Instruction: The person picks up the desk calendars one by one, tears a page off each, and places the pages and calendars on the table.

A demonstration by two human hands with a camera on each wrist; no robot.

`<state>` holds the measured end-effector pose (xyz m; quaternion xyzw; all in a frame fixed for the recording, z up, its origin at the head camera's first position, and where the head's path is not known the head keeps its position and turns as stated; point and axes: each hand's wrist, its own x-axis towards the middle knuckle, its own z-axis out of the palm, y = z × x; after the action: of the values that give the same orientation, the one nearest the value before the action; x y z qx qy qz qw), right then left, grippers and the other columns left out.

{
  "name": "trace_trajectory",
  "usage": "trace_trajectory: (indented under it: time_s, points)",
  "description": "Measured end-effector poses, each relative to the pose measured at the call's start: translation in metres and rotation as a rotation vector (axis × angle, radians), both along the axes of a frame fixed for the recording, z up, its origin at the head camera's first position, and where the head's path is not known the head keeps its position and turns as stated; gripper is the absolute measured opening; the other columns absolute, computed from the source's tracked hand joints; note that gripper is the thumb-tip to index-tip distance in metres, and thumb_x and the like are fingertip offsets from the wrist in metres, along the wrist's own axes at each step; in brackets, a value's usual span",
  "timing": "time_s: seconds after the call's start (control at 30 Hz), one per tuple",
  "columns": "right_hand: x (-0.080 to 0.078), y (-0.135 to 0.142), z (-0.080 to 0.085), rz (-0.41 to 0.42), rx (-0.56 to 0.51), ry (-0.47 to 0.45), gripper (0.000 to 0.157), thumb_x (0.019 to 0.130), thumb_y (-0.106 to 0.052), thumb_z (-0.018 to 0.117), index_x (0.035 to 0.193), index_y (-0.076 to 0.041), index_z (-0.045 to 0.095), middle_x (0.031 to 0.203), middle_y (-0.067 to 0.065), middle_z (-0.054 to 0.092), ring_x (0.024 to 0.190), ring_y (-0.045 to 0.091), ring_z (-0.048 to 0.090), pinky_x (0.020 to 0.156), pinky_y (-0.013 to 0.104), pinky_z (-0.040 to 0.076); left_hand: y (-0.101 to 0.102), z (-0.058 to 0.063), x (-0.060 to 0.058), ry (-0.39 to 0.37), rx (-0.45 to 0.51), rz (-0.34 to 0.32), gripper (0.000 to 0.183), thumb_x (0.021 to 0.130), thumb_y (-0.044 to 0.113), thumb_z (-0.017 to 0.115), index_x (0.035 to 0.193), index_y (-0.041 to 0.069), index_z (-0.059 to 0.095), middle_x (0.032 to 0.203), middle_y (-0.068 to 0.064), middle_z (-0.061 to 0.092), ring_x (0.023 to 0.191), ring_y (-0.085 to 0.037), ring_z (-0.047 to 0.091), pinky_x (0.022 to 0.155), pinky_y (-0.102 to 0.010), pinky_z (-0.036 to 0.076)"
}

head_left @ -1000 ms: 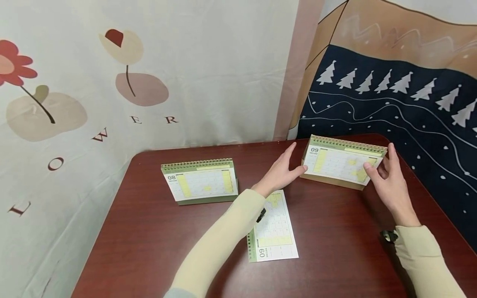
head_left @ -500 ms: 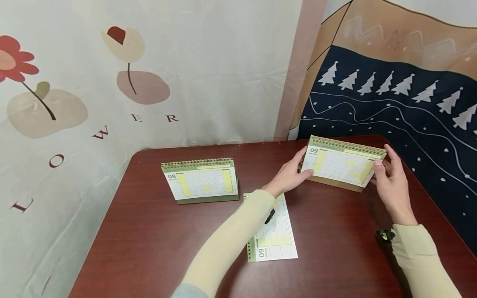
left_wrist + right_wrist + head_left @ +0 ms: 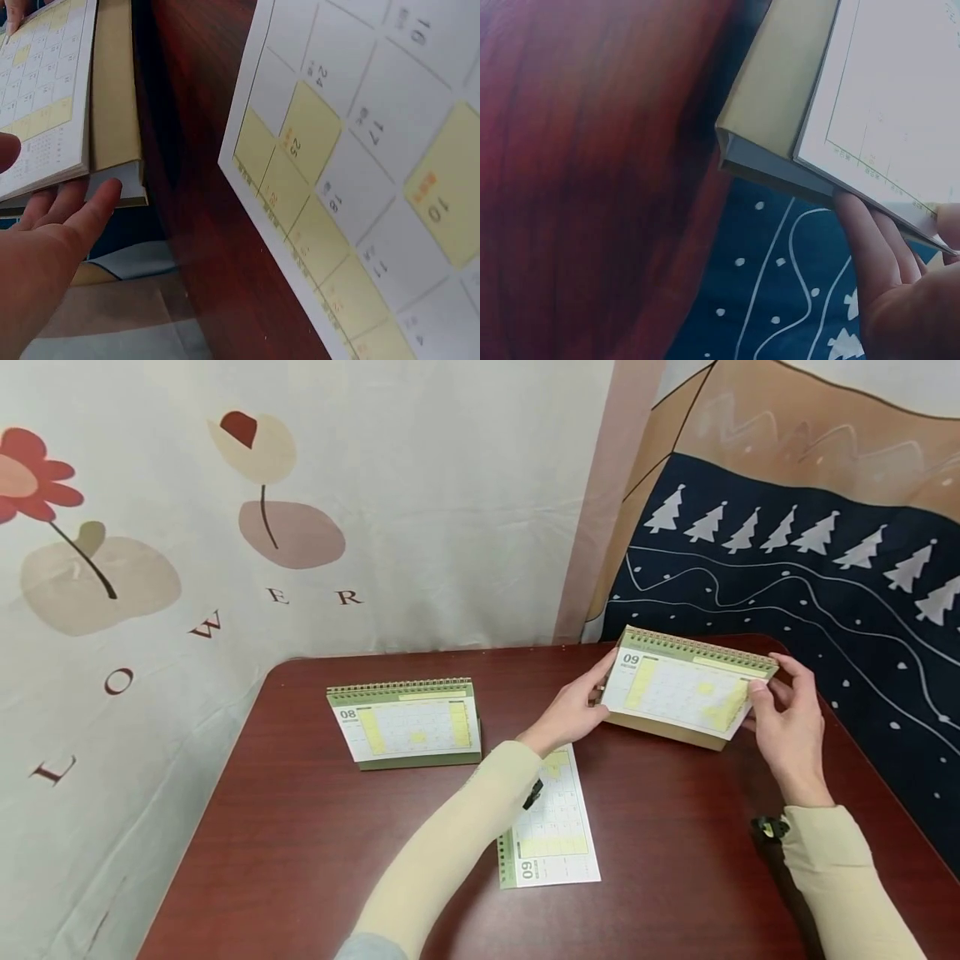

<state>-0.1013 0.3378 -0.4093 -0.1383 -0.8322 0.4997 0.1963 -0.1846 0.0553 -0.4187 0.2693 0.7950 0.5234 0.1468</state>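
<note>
Potentially, the tent-style 09 calendar (image 3: 671,689) could twist or slip if the left hand (image 3: 567,714) and right hand (image 3: 791,731) (both pinching its side edges, thumbs foremost) pull unevenly.

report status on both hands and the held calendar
Left hand, right hand each gripping an end of 09 desk calendar. Flat 09 page partly behind left sleeve. No obstruction seen.

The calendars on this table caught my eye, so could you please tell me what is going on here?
A person is holding the desk calendar marked 09 by its two ends, with the left hand and right hand. Another calendar, marked 08, stands to the left. Between them and nearer the person, a loose page lies on the table, partly hidden by the left sleeve.
</note>
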Motion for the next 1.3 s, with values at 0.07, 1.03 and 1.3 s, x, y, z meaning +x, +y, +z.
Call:
trace_trajectory:
  time_s: [0.07,1.03,1.3]
  points:
    - [0.001,-0.001,0.003,0.015,-0.006,0.005,0.054,0.110,-0.022,0.048,0.160,-0.029,0.031,0.150,0.029,0.049,0.086,-0.009,0.061,0.066,0.011,0.054,-0.004,0.001,0.001,0.014,0.014,-0.014,0.090,0.096,-0.007,0.055,0.165,0.039,0.019,0.154,-0.005,0.048,0.115,-0.012,0.060,0.090,-0.018,0.049]
    - [0.007,-0.029,0.036,0.238,-0.040,0.002,0.052,0.110,-0.020,0.048,0.158,-0.024,0.030,0.127,0.006,0.058,0.081,-0.003,0.070,0.067,0.020,0.059,-0.075,0.023,0.028,0.057,0.083,-0.214,0.105,0.094,-0.011,0.059,0.166,0.040,0.001,0.134,-0.018,0.065,0.112,-0.015,0.069,0.093,-0.026,0.055]
    - [0.006,-0.037,0.042,0.284,-0.027,-0.019,0.053,0.110,-0.022,0.049,0.160,-0.023,0.029,0.133,0.026,0.053,0.077,0.001,0.070,0.065,0.023,0.060,-0.085,0.024,0.037,0.038,0.123,-0.201,0.106,0.095,-0.013,0.060,0.166,0.040,0.002,0.134,-0.020,0.066,0.109,-0.017,0.072,0.090,-0.028,0.058]
